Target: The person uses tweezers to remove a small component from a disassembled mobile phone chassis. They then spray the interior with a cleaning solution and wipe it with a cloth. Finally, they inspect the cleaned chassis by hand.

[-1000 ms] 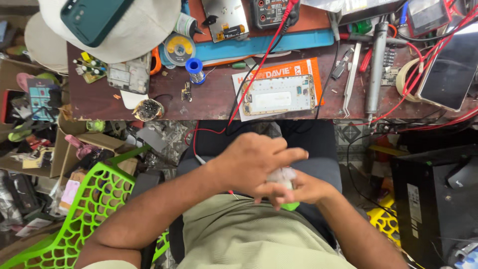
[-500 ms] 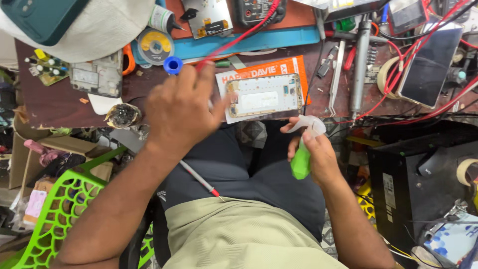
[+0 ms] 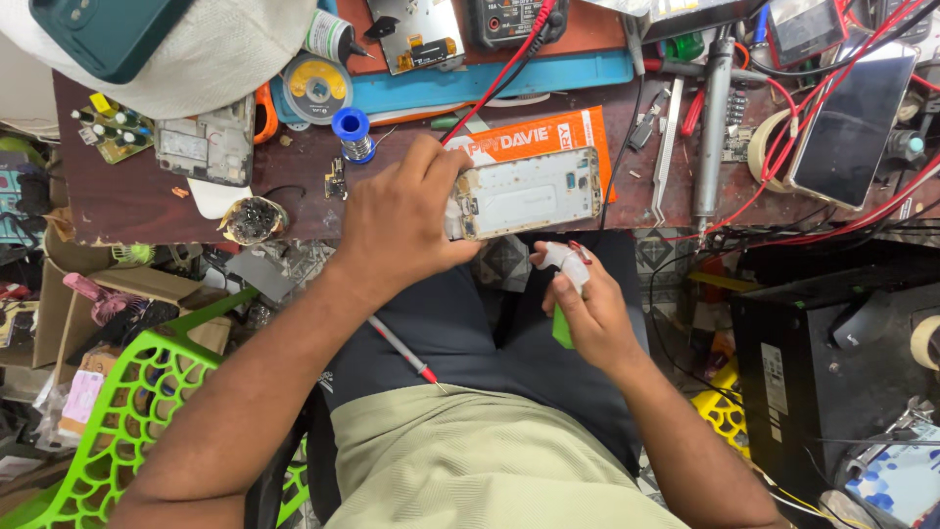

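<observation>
My left hand [image 3: 406,220] grips the left end of an opened phone frame [image 3: 534,191], which lies at the front edge of the brown workbench [image 3: 127,211] on top of an orange packet [image 3: 548,132]. My right hand [image 3: 587,304] is lower, over my lap, holding a small green bottle [image 3: 562,328] with a white cap wrapped in white tissue [image 3: 566,260]. The bottle tip points up toward the phone frame and stops short of it. A red-tipped probe [image 3: 401,350] rests across my dark trousers.
The bench holds a blue solder spool [image 3: 352,129], a circuit board [image 3: 208,147], a soldering iron [image 3: 713,118], tweezers [image 3: 666,147], a dark phone [image 3: 850,113], a multimeter [image 3: 509,20] and red leads. A green plastic chair [image 3: 117,411] stands at left, a black box [image 3: 832,362] at right.
My left hand rose from my lap to the bench and took hold of the phone frame. My right hand with the green bottle lifted slightly toward it.
</observation>
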